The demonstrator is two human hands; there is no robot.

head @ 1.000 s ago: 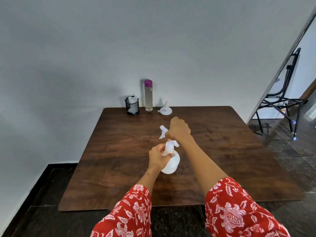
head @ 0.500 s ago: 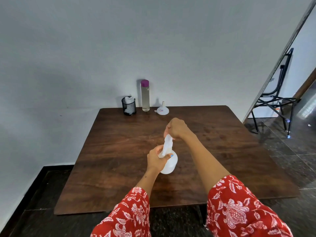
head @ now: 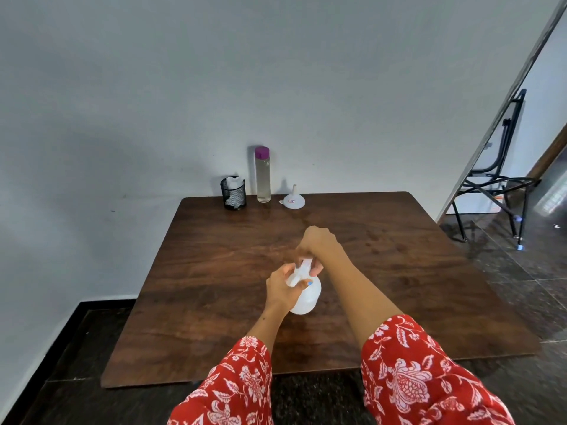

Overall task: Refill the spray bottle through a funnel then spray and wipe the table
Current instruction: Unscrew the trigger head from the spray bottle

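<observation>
A white spray bottle [head: 306,297] stands near the middle of the brown wooden table [head: 214,271]. My left hand [head: 282,288] grips its neck and shoulder. My right hand [head: 316,245] is closed over the white spray head [head: 302,269] on top of the bottle. At the table's far edge an upturned white funnel [head: 294,199] rests next to a tall clear bottle of liquid with a purple cap [head: 263,174]. A black mesh cup [head: 233,193] with a white cloth in it stands left of that bottle.
The table's far edge meets a grey wall. A black metal chair [head: 497,179] stands on the dark tiled floor beyond the table's right side. Red floral sleeves cover both my forearms at the bottom of the view.
My right hand has turned the spray head on the bottle: the nozzle that pointed away a second ago is now swung round under my hand. The left hand keeps its hold.
</observation>
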